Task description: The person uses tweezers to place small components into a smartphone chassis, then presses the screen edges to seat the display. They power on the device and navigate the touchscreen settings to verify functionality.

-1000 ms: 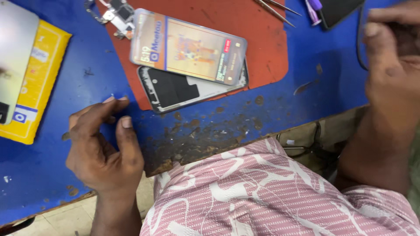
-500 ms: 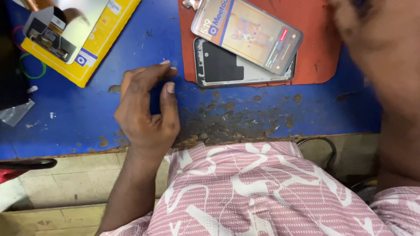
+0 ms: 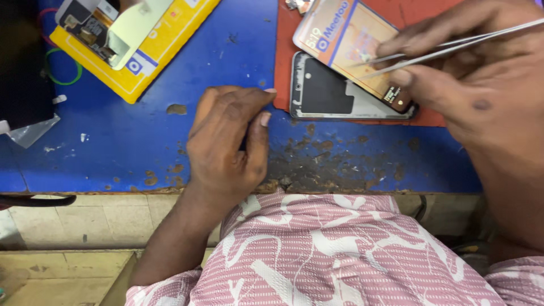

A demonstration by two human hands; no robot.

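My left hand (image 3: 226, 141) rests on the worn blue table (image 3: 141, 147), fingers curled, holding nothing I can see, its fingertips at the left edge of the red mat (image 3: 283, 62). My right hand (image 3: 470, 73) grips metal tweezers (image 3: 447, 45), whose tips touch a small part on the phone screen panel (image 3: 351, 39). That panel, with a coloured protective film, lies tilted over an open phone frame (image 3: 334, 96) on the red mat.
A yellow box (image 3: 153, 56) with a pale screen part and a small board on it lies at the upper left. A green rubber band (image 3: 65, 73) and a black object (image 3: 22, 73) sit at the far left. Table edge runs below my hands.
My right hand has come down over the screen panel with tweezers in it. The view has shifted left. My left hand has stayed curled on the table.
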